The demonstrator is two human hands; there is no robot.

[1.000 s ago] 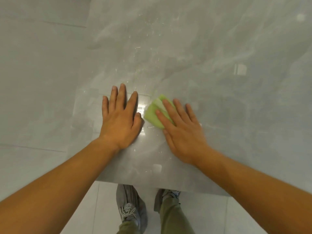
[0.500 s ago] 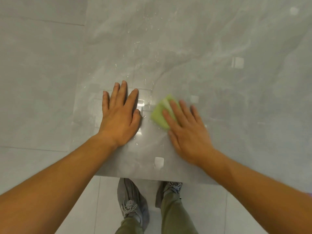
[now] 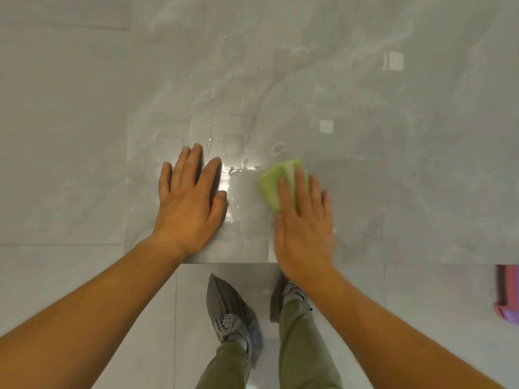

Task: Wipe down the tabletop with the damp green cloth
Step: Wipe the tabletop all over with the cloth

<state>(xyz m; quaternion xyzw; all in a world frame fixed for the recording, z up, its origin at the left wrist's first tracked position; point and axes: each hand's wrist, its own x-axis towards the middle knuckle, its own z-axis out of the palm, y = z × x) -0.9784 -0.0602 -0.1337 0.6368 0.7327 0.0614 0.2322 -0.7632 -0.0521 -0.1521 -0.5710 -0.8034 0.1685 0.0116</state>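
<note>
The glossy grey marble-look tabletop [image 3: 365,136] fills the upper part of the head view. A folded green cloth [image 3: 271,183] lies flat on it near the front edge. My right hand [image 3: 304,228] presses flat on the cloth, its fingers covering the cloth's right half. My left hand [image 3: 189,203] rests palm down on the bare tabletop to the left of the cloth, fingers spread, holding nothing. Water drops and wet streaks [image 3: 238,168] glisten between and beyond the two hands.
The table's front edge [image 3: 224,262] runs just below my wrists, and its left edge [image 3: 127,164] lies left of my left hand. My grey shoes [image 3: 233,313] stand on the pale tiled floor below. A pink-purple object [image 3: 508,296] sits at the right border.
My right hand has slid the green cloth to the right, away from my left hand, and a gap has opened between them. My left hand stays pressed on the table.
</note>
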